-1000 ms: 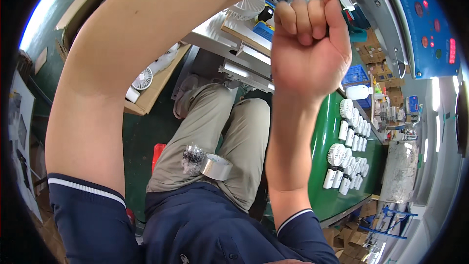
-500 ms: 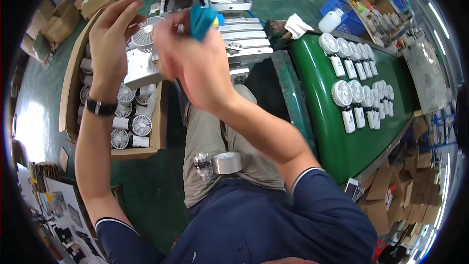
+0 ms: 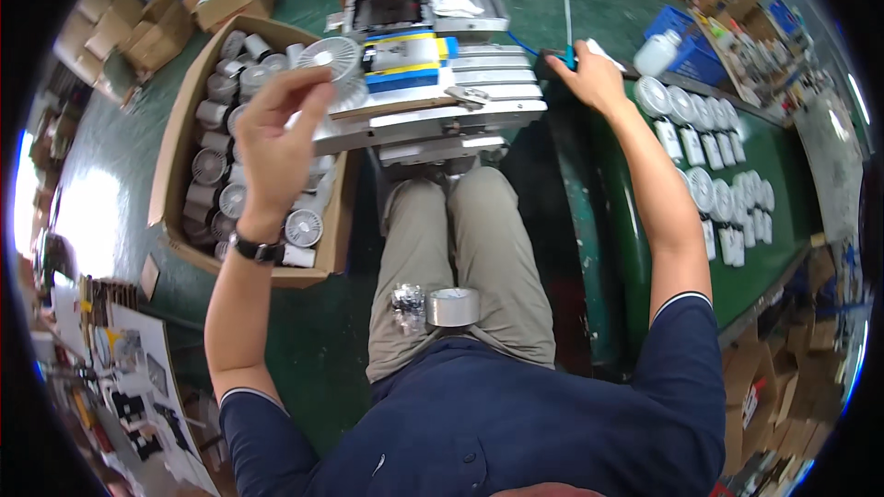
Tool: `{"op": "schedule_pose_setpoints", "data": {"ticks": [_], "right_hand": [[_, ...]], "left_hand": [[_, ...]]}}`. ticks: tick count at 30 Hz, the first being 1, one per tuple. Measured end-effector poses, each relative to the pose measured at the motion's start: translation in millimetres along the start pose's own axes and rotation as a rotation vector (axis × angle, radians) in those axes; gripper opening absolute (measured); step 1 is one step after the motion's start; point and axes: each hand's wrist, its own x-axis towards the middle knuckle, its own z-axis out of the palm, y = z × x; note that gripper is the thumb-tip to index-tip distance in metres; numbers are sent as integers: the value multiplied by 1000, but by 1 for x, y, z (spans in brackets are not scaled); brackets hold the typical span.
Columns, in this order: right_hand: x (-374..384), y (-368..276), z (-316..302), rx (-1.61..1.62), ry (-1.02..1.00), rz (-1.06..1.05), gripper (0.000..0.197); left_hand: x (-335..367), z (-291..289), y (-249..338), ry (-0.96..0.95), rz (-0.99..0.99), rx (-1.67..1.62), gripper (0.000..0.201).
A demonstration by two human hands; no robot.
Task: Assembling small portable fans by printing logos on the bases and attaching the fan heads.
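Observation:
My right hand (image 3: pixel 594 83) is out to the right, closed round a teal-handled tool (image 3: pixel 570 56) whose long thin shaft (image 3: pixel 568 17) points away from me. A white cloth (image 3: pixel 603 53) lies just past those fingers. To the left, my left hand (image 3: pixel 279 133) is raised, thumb and forefinger curved and slightly apart, with nothing visible between them. Beyond its fingertips is a white handheld fan (image 3: pixel 331 57), its round head toward the left and its handle toward a blue and yellow fixture (image 3: pixel 403 76) on the metal machine bed. Part of the fan is hidden by my fingers.
An open carton (image 3: pixel 336 248) of several white fans stands left of the machine. More fans (image 3: pixel 686 145) lie in rows on a green surface (image 3: pixel 645 294) at right. A tape roll (image 3: pixel 453 307) and a clear crumpled wad (image 3: pixel 407 306) rest on my lap.
My right hand has swung from above the machine to the far right, carrying the teal-handled tool. My left hand has moved right and nearer to me, uncovering the fixture.

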Motion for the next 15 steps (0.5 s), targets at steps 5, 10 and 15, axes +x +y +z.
{"op": "schedule_pose_setpoints", "data": {"ticks": [5,10,15], "right_hand": [[17,7,24,-212,57,-68,58],[15,5,-59,14,219,50,60],[27,21,-115,116,110,65,66]], "left_hand": [[1,-12,-2,-103,237,316,20],[-4,-15,-1,-85,251,428,18],[-8,-3,-17,-22,233,261,19]]}}
